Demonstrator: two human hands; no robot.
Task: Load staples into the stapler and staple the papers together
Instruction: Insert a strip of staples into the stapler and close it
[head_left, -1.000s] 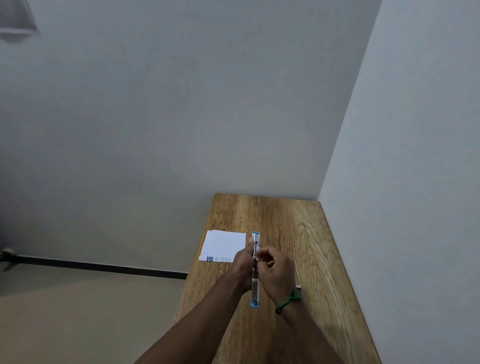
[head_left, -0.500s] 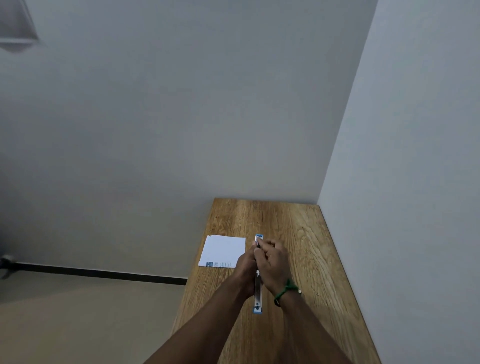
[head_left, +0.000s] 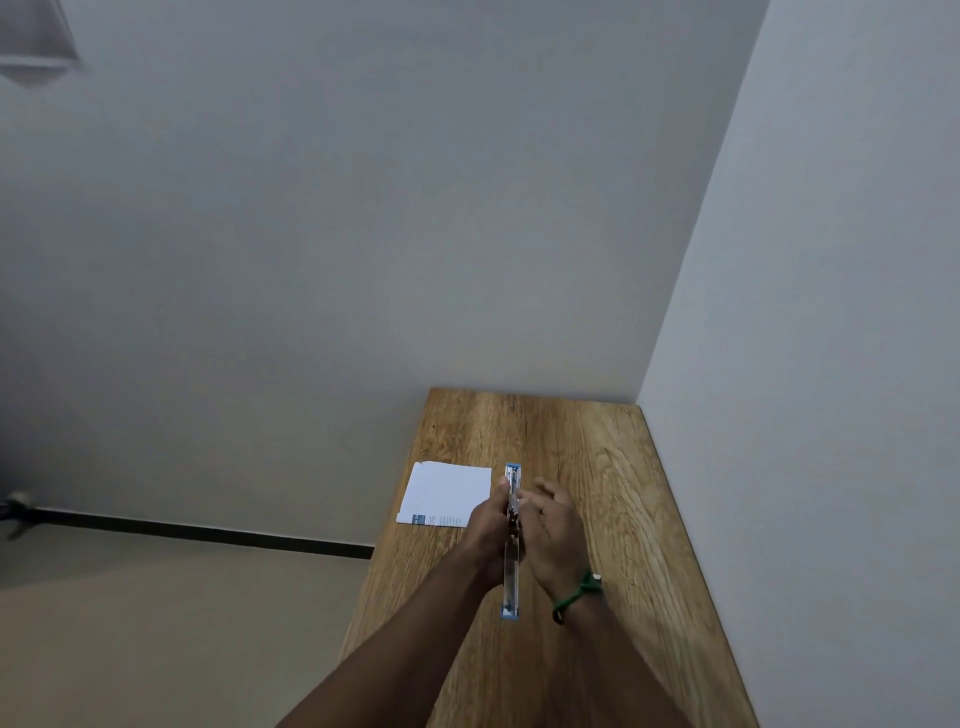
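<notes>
The stapler (head_left: 511, 582) is swung open into one long strip with blue ends, pointing away from me above the wooden table (head_left: 597, 467). My left hand (head_left: 488, 525) grips it from the left around its middle. My right hand (head_left: 556, 530) is close on the right side, its thumb side against the stapler's middle and its fingers loosely spread and lifted. I cannot tell whether staples are in the channel. A small stack of white papers (head_left: 447, 491) with a blue printed strip lies flat on the table, just left of the stapler's far end.
The narrow table stands in a corner, with a wall (head_left: 805, 364) along its right side and another behind its far edge. A small pale object (head_left: 597, 576) shows behind my right wrist, which wears a green band. The floor drops off to the left.
My right hand, which was closed over the stapler's far end, has slid back and to the right with its fingers now spread. My left hand keeps its grip.
</notes>
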